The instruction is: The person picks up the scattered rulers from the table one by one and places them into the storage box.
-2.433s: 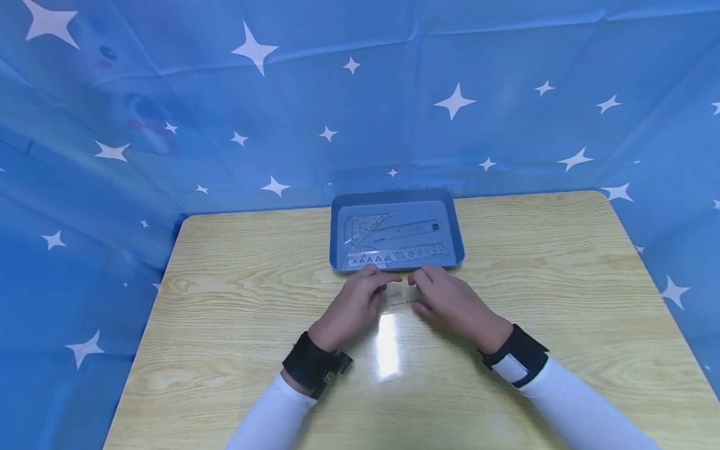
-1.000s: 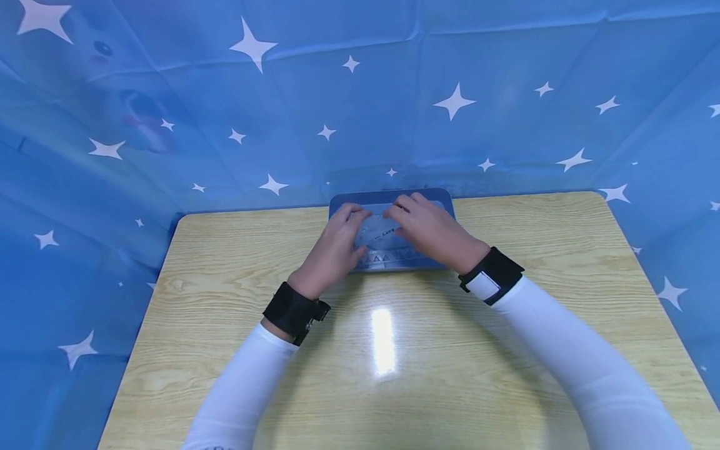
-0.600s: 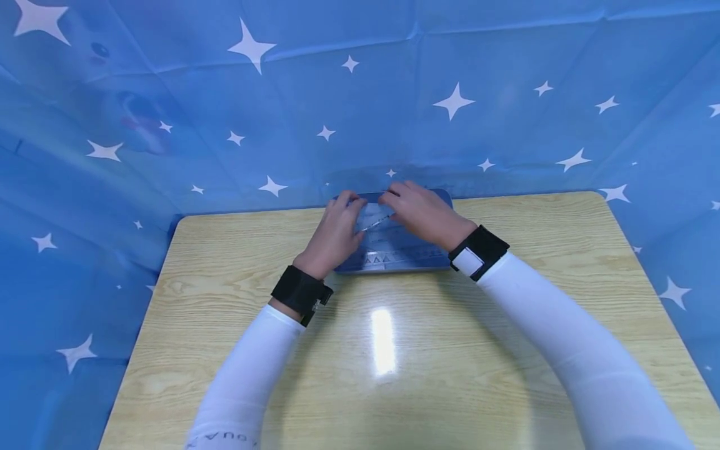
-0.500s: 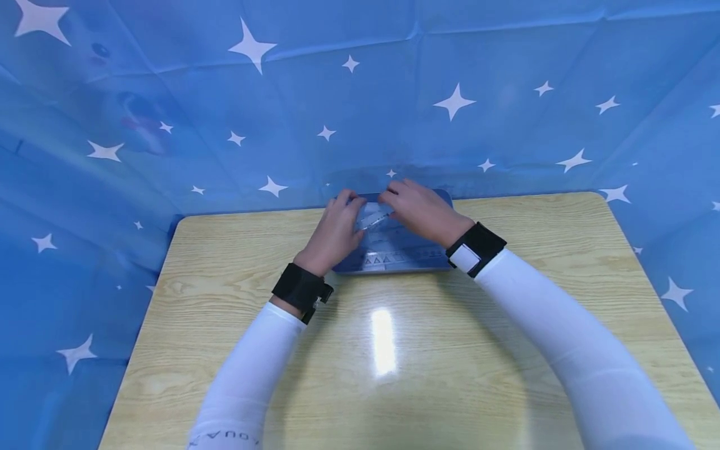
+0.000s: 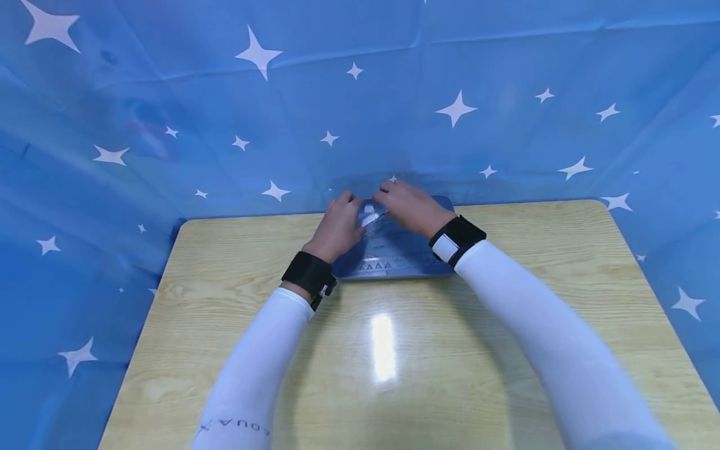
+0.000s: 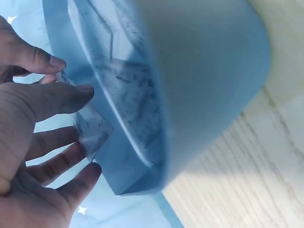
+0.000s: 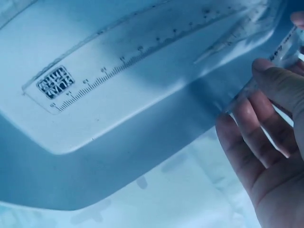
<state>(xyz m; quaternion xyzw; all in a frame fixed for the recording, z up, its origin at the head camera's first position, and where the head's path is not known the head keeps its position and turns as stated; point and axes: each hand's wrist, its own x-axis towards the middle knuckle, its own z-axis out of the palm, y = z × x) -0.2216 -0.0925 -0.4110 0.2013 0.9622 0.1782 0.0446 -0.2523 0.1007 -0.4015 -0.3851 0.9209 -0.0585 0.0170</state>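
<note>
Both hands pinch a clear plastic measuring piece (image 5: 374, 219) with a printed scale, above the far side of a blue tray (image 5: 396, 277). Its exact shape is partly hidden by the fingers. My left hand (image 5: 336, 226) grips its left end; in the left wrist view a clear corner of the piece (image 6: 97, 130) shows between thumb and fingers. My right hand (image 5: 409, 205) holds the other end, thumb on one face and fingers behind. Inside the tray lie a clear ruler (image 7: 128, 59) with a black square mark and a stencil ruler (image 5: 385, 263) with cut-out shapes.
The tray stands on a wood-grain table (image 5: 225, 312) near its back edge. Behind hangs a blue curtain (image 5: 388, 94) with white stars. Another clear, marked piece (image 7: 232, 35) lies at the tray's far end. A bright reflection shows on the tabletop.
From the table in front of the tray, both hands have moved forward with the clear piece to over the tray's far side. They keep hold of it, shifting slightly farther back lately.
</note>
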